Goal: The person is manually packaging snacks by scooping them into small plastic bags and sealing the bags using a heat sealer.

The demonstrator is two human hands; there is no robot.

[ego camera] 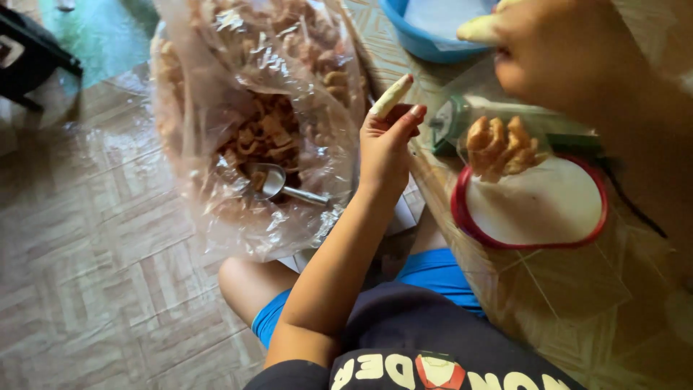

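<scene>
Two hands work over a small clear bag [505, 144] holding a few fried snacks [499, 144], which sits on a red-rimmed scale [533, 204]. Left of the scale, the left hand [386, 144] has its grip pinched on the bag's upper edge. Above the scale, the right hand [559, 47] is blurred; its grip cannot be judged. Further left, a large plastic bag [253, 115] of snacks holds a metal scoop [271, 180].
</scene>
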